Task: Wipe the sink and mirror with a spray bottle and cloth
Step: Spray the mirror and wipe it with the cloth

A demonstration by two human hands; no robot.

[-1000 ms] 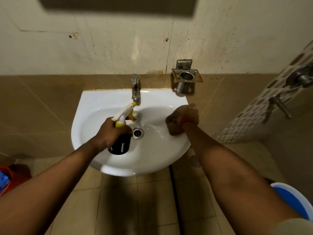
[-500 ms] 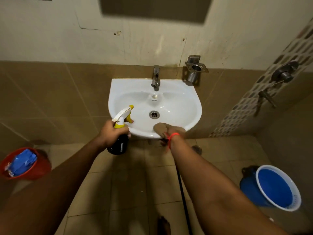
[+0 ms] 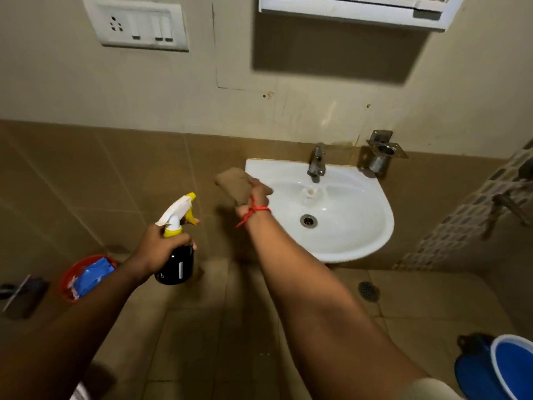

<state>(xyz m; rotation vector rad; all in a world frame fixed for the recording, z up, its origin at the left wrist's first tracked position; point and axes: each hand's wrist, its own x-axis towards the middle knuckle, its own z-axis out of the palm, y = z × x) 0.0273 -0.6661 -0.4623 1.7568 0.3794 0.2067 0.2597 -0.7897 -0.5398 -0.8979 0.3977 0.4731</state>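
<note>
The left hand [image 3: 157,249] is wrapped around the neck of a spray bottle [image 3: 175,243], fingers clenched on it just under the white and yellow trigger head, one fingertip showing past the yellow trigger; the black body of the bottle hangs below the fingers, upright with a slight tilt, its nozzle aimed up and to the right; it is in the air over the tiled floor [image 3: 202,327], well apart from the basin.

The right hand [image 3: 253,199] is raised with a red thread [image 3: 251,212] tied at its wrist; its fingers are closed on a brown folded cloth [image 3: 233,182], which sticks out up and to the left of the fingers, clear of any surface; just to the right of the fingers lies the left rim of the white wash basin [image 3: 360,243]; the hand overlaps that rim in the view, though whether it touches cannot be told.

Beyond the fingers, at the back of the basin, stands a metal tap [image 3: 316,163]; the drain [image 3: 308,220] sits in the bowl to the right of the wrist; a steel holder [image 3: 380,155] is fixed on the wall right of the tap; above, at the upper edge, is the white frame of the mirror cabinet [image 3: 352,10], and up left a switch plate [image 3: 138,23].

Down left of the bottle sits a red tub [image 3: 67,277] holding blue packets; at the lower right corner, a blue bucket [image 3: 510,370].
</note>
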